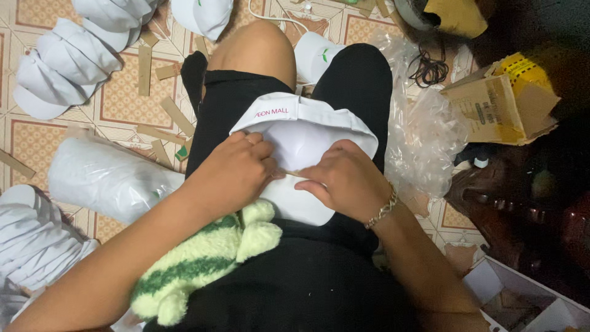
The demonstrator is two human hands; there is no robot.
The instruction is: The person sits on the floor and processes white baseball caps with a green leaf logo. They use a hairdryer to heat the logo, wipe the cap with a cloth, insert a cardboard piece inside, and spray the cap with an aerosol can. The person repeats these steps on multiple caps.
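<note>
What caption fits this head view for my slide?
Seated on a tiled floor, left hand and right hand press into a white cap on the lap, stacked caps nearby.

Patterned tile floor (123, 98), stacked white caps (67, 61) far left, cardboard strips (175, 114), plastic-wrapped bundle (107, 178) left, crumpled plastic (424, 123), cardboard box (498, 104) right.

The white cap (304, 138) looks like smooth matt cloth. Just below it lies a fuzzy green plush toy (203, 261); left of the cap, a glossy plastic-wrapped bundle (104, 178); right, crinkled clear plastic (424, 132) and rough cardboard box (501, 104).
</note>
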